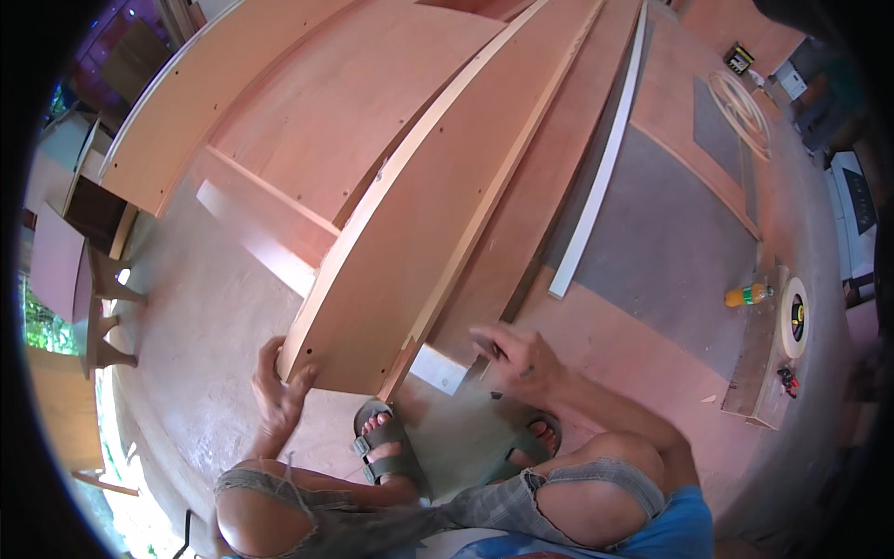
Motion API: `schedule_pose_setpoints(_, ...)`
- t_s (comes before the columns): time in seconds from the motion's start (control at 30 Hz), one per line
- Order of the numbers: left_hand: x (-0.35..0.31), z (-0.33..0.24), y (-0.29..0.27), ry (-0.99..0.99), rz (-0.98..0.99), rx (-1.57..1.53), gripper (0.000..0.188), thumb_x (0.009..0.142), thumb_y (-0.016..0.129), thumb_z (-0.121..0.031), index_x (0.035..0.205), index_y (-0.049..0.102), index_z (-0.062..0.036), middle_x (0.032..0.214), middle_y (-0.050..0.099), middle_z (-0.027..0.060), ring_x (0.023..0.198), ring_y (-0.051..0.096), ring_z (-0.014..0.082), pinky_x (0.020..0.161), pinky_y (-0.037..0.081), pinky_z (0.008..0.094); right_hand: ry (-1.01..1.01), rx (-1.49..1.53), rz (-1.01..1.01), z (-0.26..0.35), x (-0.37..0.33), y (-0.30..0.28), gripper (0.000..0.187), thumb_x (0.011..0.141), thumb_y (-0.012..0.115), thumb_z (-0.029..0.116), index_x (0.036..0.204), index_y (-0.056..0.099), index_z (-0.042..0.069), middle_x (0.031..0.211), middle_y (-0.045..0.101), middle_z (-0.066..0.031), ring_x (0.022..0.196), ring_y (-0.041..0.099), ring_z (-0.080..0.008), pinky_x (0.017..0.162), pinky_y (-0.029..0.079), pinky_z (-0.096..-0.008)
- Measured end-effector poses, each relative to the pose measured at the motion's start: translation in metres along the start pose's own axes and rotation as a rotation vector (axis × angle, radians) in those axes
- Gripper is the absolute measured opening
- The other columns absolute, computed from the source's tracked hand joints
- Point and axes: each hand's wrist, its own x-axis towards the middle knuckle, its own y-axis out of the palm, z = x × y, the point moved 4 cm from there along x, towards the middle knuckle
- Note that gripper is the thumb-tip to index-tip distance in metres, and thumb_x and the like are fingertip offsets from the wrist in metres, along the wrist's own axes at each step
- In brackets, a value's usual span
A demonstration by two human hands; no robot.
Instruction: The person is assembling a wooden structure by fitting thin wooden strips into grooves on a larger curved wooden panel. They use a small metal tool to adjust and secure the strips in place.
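Note:
A long light-brown wooden panel [407,224] with pale edge strips runs away from me, its near end between my feet and tilted up on its long edge. My left hand [282,387] is closed round the near left corner, thumb on the face and fingers behind the edge. Small dark holes dot the panel's face. To the right of that end, my right hand [523,360] hovers apart from the panel, index finger stretched toward it and the other fingers partly curled. I see nothing held in it. Below lies a short white strip [437,369].
A long white strip [601,177] lies to the right on brown and grey sheets [643,214]. Further right are an orange drink bottle [745,295], a roll of edging tape [794,318] and a wooden block [752,387]. Another long panel [177,140] stands at left.

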Motion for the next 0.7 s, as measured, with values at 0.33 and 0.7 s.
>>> schedule_pose_setpoints(0.33, -0.033, 0.049, 0.073, -0.252, -0.048, -0.731, 0.067, 0.072, 0.086, -0.016, 0.132, 0.061, 0.0028, 0.117, 0.069, 0.0103, 0.106, 0.064, 0.0237, 0.097, 0.052, 0.0411, -0.205, -0.342, -0.108, -0.009, 0.203, -0.018, 0.041, 0.102, 0.062, 0.008, 0.141, 0.052, -0.001, 0.140, 0.055, -0.0311, 0.123, 0.059, -0.0508, 0.100, 0.056, -0.0480)
schedule_pose_setpoints(0.7, -0.010, 0.074, 0.062, -0.248, 0.015, -0.749, 0.059, 0.068, 0.086, -0.016, 0.120, 0.067, 0.0037, 0.111, 0.070, 0.0093, 0.101, 0.065, 0.0225, 0.090, 0.054, 0.0404, -0.088, -0.309, -0.187, -0.061, 0.199, 0.012, 0.057, 0.110, 0.056, 0.021, 0.160, 0.037, 0.002, 0.152, 0.046, -0.0344, 0.135, 0.057, -0.0412, 0.107, 0.053, -0.0468)
